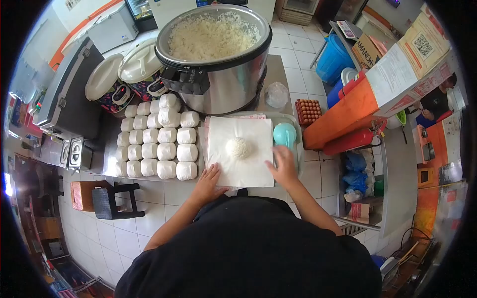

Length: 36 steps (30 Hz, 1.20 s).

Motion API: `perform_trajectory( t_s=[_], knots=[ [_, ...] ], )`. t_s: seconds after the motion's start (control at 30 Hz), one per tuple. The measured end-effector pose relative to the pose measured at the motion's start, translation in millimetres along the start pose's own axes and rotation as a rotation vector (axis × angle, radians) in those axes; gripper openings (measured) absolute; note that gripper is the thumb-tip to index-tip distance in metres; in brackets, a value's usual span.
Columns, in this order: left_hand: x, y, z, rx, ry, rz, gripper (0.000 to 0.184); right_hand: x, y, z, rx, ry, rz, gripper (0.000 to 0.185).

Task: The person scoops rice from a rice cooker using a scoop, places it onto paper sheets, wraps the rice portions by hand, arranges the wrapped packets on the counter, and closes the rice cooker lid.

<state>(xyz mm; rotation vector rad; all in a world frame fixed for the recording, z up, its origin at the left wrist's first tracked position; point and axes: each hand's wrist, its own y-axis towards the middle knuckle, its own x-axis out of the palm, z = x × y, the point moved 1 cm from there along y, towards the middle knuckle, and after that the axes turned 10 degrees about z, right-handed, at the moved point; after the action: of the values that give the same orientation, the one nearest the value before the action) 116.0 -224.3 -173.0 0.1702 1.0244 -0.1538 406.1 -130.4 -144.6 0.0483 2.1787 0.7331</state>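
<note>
A rounded mound of white rice [238, 148] sits near the middle of a stack of white wrapping paper [248, 174]. My left hand [208, 183] lies at the paper's lower left edge, fingers stretched out and holding nothing. On the other side, my right hand [283, 166] is over the paper's right edge with its fingers apart; whether it touches the sheet I cannot tell. Just beyond it a turquoise scoop [284, 133] with a handle rests on a tray [300, 154]. Rows of white paper-wrapped parcels [167, 135] stand left of the paper, a few piled on others.
A large steel pot [218, 82] full of cooked rice stands behind the paper. Two lidded rice cookers [141, 64] and a grey cooler box [69, 89] are at the left. An egg tray [308, 111], an orange pillar [343, 114] and a fire extinguisher [349, 141] are at the right.
</note>
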Motion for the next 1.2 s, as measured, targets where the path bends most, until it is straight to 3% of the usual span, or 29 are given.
perform_trajectory(
  t_s=[0.03, 0.1, 0.27, 0.47, 0.6, 0.77, 1.2],
  knots=[
    [-1.1, -1.6, -1.7, 0.035, -0.002, -0.011, 0.076, 4.7, -3.7, -4.0, 0.01, 0.0, -0.004, 0.055],
    [-1.2, -1.4, -2.9, 0.043, -0.011, -0.011, 0.074, 20.7, -11.9, -7.1, 0.043, 0.328, -0.538, 0.042],
    [-4.1, -1.5, -6.9, 0.073, -0.01, -0.025, 0.07, 38.1, -20.6, -2.8, -0.082, 0.245, -0.469, 0.028],
    [-7.8, 4.7, -14.0, 0.124, -0.036, -0.051, 0.062, 40.8, -15.1, -8.3, 0.002, 0.172, -0.507, 0.023],
    [-15.7, 14.5, -19.7, 0.159, -0.073, -0.093, 0.061, 46.4, -14.0, -8.2, 0.051, 0.138, -0.529, 0.026],
    [-19.5, 18.5, -25.6, 0.182, -0.143, -0.101, 0.06, 37.1, -6.4, -15.0, -0.068, 0.176, -0.445, 0.028],
    [-21.4, 22.4, -28.4, 0.196, -0.175, -0.057, 0.058, 52.5, -5.0, -17.5, 0.06, 0.147, -0.423, 0.024]
  ],
)
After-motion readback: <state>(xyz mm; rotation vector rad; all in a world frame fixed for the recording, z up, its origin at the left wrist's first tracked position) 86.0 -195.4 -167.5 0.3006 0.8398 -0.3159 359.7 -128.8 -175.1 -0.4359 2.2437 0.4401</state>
